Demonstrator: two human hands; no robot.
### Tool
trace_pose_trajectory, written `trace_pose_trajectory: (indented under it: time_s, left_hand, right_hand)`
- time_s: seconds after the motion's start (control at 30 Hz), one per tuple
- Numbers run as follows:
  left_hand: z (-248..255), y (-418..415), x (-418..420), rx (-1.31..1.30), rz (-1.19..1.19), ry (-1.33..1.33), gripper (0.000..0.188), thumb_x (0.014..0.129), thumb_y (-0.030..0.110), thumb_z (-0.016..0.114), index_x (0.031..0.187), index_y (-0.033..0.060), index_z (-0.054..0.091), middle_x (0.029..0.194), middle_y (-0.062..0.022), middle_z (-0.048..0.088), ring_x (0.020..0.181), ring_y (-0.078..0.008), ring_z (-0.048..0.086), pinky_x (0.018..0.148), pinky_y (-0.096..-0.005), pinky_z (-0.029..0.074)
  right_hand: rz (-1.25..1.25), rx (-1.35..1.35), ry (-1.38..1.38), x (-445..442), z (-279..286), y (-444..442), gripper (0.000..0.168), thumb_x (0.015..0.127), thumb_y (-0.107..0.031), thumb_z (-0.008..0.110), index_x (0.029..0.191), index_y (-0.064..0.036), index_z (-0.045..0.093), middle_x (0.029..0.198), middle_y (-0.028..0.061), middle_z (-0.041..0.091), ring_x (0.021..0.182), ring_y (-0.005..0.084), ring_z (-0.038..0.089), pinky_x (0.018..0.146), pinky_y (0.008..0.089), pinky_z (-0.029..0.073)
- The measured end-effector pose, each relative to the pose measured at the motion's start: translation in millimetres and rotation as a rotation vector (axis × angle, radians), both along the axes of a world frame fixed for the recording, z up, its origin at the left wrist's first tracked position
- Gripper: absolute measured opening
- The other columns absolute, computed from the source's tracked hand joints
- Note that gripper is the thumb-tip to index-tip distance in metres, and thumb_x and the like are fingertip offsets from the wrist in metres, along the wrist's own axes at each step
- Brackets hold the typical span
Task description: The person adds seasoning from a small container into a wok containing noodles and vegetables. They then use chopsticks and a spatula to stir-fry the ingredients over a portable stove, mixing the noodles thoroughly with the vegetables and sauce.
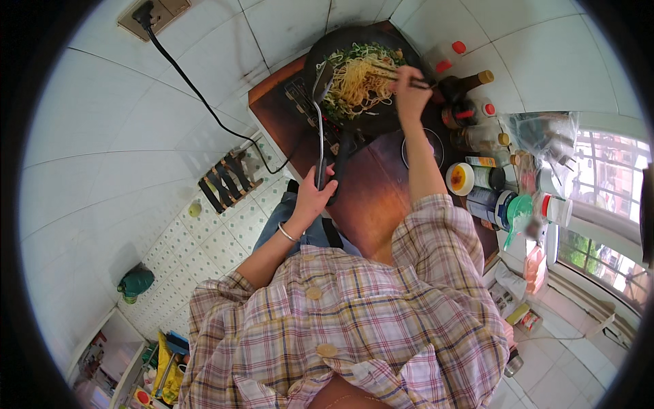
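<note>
A dark wok (375,125) sits on a black cooktop (299,99) and holds noodles (357,79) with chopped leafy greens (334,110) around them. My right hand (411,97) grips dark chopsticks (386,70), their tips in the noodles. In my left hand (310,200) is the black handle of a metal spatula or ladle (320,128); its head rests at the wok's left side, against the food. The wok's handle (343,158) runs down beside my left hand. Whether my left fingers also hold that handle cannot be told.
Bottles (465,84) and jars (485,176) crowd the right side of the wooden counter (373,189), with a green scoop (520,212) among them. A black power cord (194,89) hangs from a wall socket (158,18) to the counter. A slatted rack (230,179) stands left.
</note>
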State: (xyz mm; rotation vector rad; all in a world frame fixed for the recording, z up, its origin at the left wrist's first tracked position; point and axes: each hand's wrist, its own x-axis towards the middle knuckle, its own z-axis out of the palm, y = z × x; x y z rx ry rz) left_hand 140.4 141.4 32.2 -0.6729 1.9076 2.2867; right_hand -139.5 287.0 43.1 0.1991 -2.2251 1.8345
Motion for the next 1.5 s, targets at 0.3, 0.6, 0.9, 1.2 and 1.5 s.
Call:
trace_pose_trajectory:
  time_s: [0.3, 0.6, 0.9, 1.2, 1.5]
  left_hand:
    - [-8.6, 0.7, 0.1, 0.005, 0.008, 0.032, 0.021, 0.085, 0.005, 0.067, 0.101, 0.0037, 0.053, 0.113, -0.0084, 0.066, 0.069, -0.0084, 0.057, 0.064, -0.0253, 0.049]
    - [-8.6, 1.5, 3.3, -0.04, -0.019, 0.004, 0.021, 0.084, 0.006, 0.067, 0.1, 0.0044, 0.053, 0.111, -0.0087, 0.066, 0.069, -0.009, 0.058, 0.064, -0.0256, 0.048]
    - [2.0, -2.8, 4.6, -0.005, -0.011, -0.03, 0.021, 0.085, 0.005, 0.067, 0.1, 0.0041, 0.053, 0.113, -0.0084, 0.065, 0.069, -0.0095, 0.058, 0.065, -0.0258, 0.049]
    - [-21.0, -7.2, 2.7, -0.02, -0.046, 0.043, 0.035, 0.087, 0.011, 0.068, 0.119, 0.0016, 0.056, 0.099, -0.0019, 0.062, 0.078, -0.0093, 0.058, 0.07, -0.0252, 0.049]
    - [-11.0, -2.1, -5.2, 0.054, -0.094, 0.021, 0.023, 0.089, 0.002, 0.062, 0.109, 0.0043, 0.051, 0.12, -0.0114, 0.061, 0.078, -0.011, 0.058, 0.069, -0.025, 0.049]
  right_hand:
    - [-0.07, -0.127, 0.019, 22.8, 31.5, 25.5, 0.024, 0.095, -0.018, 0.061, 0.091, 0.005, 0.066, 0.075, 0.0083, 0.069, 0.057, 0.0126, 0.065, 0.053, 0.0273, 0.051]
    - [0.011, 0.187, 0.105, 21.7, 8.6, 13.3, 0.025, 0.093, -0.019, 0.062, 0.079, 0.002, 0.064, 0.064, 0.0072, 0.068, 0.057, 0.0132, 0.067, 0.053, 0.0266, 0.049]
    - [-0.094, 0.147, -0.004, 6.6, 30.5, 12.5, 0.021, 0.091, -0.013, 0.061, 0.08, 0.004, 0.066, 0.061, 0.0076, 0.066, 0.053, 0.0123, 0.065, 0.05, 0.0278, 0.049]
    - [0.113, 0.268, 0.065, 15.5, -3.0, 3.5, 0.026, 0.089, -0.019, 0.062, 0.073, 0.001, 0.062, 0.061, 0.0189, 0.059, 0.055, 0.0238, 0.064, 0.052, 0.0357, 0.046]
    - [0.059, 0.225, -0.007, 4.5, 38.7, 25.1, 0.018, 0.084, -0.018, 0.064, 0.077, -0.002, 0.064, 0.07, 0.0209, 0.061, 0.073, 0.0378, 0.063, 0.075, 0.0419, 0.051]
